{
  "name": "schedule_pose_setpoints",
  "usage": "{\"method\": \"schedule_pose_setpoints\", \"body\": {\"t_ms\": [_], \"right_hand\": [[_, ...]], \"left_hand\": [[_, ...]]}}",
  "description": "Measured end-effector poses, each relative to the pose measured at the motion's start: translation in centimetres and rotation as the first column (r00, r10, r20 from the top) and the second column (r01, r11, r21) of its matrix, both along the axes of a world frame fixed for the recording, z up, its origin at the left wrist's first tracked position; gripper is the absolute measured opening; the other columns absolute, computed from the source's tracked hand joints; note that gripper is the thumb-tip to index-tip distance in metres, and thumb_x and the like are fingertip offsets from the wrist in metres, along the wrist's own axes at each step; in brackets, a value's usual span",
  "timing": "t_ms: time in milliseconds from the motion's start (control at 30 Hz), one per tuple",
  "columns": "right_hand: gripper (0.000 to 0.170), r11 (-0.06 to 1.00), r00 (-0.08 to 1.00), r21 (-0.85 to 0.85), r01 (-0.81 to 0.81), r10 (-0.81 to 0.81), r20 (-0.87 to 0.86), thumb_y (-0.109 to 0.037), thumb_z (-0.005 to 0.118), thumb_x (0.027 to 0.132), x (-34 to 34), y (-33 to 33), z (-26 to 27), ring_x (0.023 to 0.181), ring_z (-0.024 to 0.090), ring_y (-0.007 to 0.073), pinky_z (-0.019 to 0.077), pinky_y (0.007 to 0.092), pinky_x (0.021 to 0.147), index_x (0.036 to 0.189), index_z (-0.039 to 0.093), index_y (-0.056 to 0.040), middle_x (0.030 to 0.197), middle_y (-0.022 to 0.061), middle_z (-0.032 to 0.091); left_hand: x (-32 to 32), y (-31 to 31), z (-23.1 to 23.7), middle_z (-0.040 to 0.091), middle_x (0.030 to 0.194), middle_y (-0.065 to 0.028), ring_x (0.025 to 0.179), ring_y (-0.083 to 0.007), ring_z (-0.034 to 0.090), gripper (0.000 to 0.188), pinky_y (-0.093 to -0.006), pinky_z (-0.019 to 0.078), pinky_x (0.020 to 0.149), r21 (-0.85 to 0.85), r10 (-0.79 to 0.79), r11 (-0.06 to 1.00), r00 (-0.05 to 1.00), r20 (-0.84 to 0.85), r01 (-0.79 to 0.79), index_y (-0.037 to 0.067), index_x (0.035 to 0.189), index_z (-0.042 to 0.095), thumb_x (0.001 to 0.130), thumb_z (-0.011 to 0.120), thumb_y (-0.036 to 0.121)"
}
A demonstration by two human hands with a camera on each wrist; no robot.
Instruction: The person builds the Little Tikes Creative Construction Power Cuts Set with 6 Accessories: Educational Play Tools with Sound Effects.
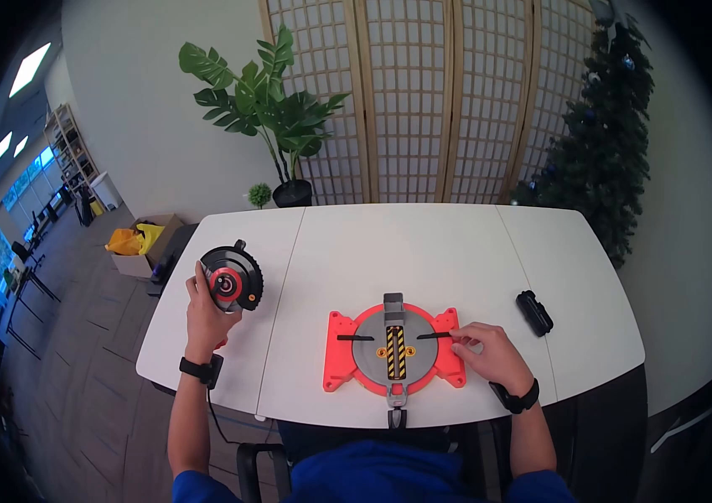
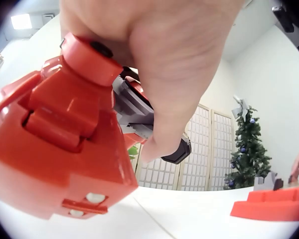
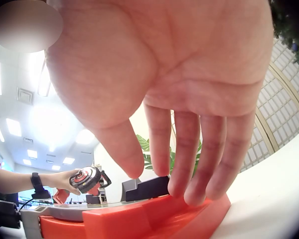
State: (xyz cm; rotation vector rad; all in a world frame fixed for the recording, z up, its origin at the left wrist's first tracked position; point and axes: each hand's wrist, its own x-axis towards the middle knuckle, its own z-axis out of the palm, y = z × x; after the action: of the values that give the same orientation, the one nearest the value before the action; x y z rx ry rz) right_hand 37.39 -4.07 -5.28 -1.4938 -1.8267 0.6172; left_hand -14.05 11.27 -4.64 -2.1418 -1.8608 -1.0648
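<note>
A toy circular saw, with a round black guard, toothed edge and red-and-grey hub, is gripped in my left hand over the table's left side. The saw's red rear housing fills much of the left wrist view. Before me lies the toy saw's base, a grey disc in an orange-red frame with a yellow-and-black striped strip down its middle. My right hand is at the base's right side, fingers extended and slightly bent, tips close to a black bar.
A black oblong piece lies on the white table to the right. Behind the table stand a potted plant, a folding screen and a decorated tree. A cardboard box sits beyond the left edge.
</note>
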Motion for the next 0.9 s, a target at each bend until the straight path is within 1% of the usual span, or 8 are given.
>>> {"method": "schedule_pose_setpoints", "body": {"t_ms": [167,367,467,500,667,767,800,900], "right_hand": [[0.029,1.000,1.000,0.003,0.005,-0.005,-0.006,-0.013,0.076,0.094,0.0,-0.1,-0.1,0.092,0.075,0.0281,0.0584,0.0355,0.086,0.119,0.076,0.0019,0.104,0.0175,0.077],[0.029,1.000,1.000,0.015,-0.002,0.002,-0.025,-0.012,0.076,0.094,0.1,0.0,-0.2,0.092,0.076,0.0276,0.0585,0.0353,0.087,0.119,0.076,0.0021,0.105,0.0180,0.077],[0.030,1.000,0.999,-0.001,-0.006,0.006,-0.033,-0.012,0.076,0.094,0.1,-0.1,0.0,0.093,0.076,0.0278,0.0586,0.0351,0.088,0.121,0.075,0.0023,0.106,0.0183,0.077],[0.031,1.000,0.999,-0.005,-0.008,0.007,-0.034,-0.011,0.076,0.094,0.0,-0.2,0.1,0.093,0.076,0.0279,0.0586,0.0351,0.088,0.121,0.075,0.0026,0.106,0.0184,0.077],[0.032,1.000,0.999,-0.007,-0.008,0.008,-0.039,-0.011,0.076,0.094,0.0,-0.4,0.0,0.095,0.076,0.0283,0.0586,0.0350,0.089,0.122,0.074,0.0031,0.106,0.0187,0.077],[0.032,1.000,0.998,0.004,-0.014,0.014,-0.055,-0.012,0.076,0.094,0.0,-0.4,0.0,0.094,0.076,0.0287,0.0584,0.0351,0.089,0.122,0.075,0.0031,0.106,0.0187,0.077],[0.032,1.000,0.999,0.009,-0.014,0.015,-0.042,-0.012,0.076,0.094,0.1,-0.3,-0.1,0.094,0.076,0.0286,0.0584,0.0352,0.088,0.122,0.075,0.0030,0.106,0.0187,0.077],[0.032,1.000,1.000,0.008,-0.015,0.015,-0.021,-0.013,0.076,0.094,0.0,-0.3,-0.2,0.094,0.076,0.0285,0.0582,0.0353,0.088,0.122,0.075,0.0028,0.106,0.0186,0.077]], "left_hand": [[1.4,0.1,1.8,0.047,0.136,-0.0220,0.107,-0.0440,0.069,0.126,-0.0478,0.0637,0.089,0.058,-0.078,0.995,0.997,0.028,0.076,0.002,0.166,0.018,0.064,0.091,0.011],[6.2,-0.2,5.3,0.051,0.132,-0.0199,0.123,-0.0380,0.063,0.125,-0.0449,0.0555,0.104,0.105,-0.273,0.960,0.951,0.146,0.260,-0.002,0.164,0.023,0.064,0.095,0.016],[8.3,0.2,6.0,0.051,0.133,-0.0194,0.125,-0.0360,0.061,0.125,-0.0429,0.0534,0.107,0.147,-0.367,0.927,0.916,0.165,0.345,-0.004,0.162,0.025,0.062,0.096,0.016],[9.2,0.1,6.4,0.051,0.134,-0.0189,0.128,-0.0343,0.059,0.124,-0.0415,0.0515,0.109,0.117,-0.376,0.926,0.900,0.220,0.358,-0.005,0.162,0.026,0.062,0.096,0.017],[13.0,0.3,7.4,0.051,0.137,-0.0197,0.130,-0.0337,0.059,0.125,-0.0409,0.0502,0.112,0.119,-0.437,0.900,0.872,0.222,0.420,-0.005,0.162,0.026,0.062,0.098,0.018],[14.8,1.0,7.4,0.048,0.150,-0.0221,0.139,-0.0319,0.055,0.126,-0.0402,0.0464,0.118,0.116,-0.529,0.842,0.762,0.374,0.527,-0.005,0.163,0.023,0.064,0.097,0.018],[15.6,1.1,7.7,0.048,0.151,-0.0224,0.137,-0.0316,0.057,0.128,-0.0404,0.0476,0.117,0.138,-0.562,0.823,0.752,0.345,0.551,-0.005,0.164,0.019,0.065,0.096,0.016],[18.0,0.9,8.6,0.050,0.150,-0.0210,0.132,-0.0299,0.061,0.129,-0.0415,0.0500,0.114,0.105,-0.619,0.743,0.618,0.485,0.661,-0.001,0.166,0.012,0.066,0.093,0.011]]}}
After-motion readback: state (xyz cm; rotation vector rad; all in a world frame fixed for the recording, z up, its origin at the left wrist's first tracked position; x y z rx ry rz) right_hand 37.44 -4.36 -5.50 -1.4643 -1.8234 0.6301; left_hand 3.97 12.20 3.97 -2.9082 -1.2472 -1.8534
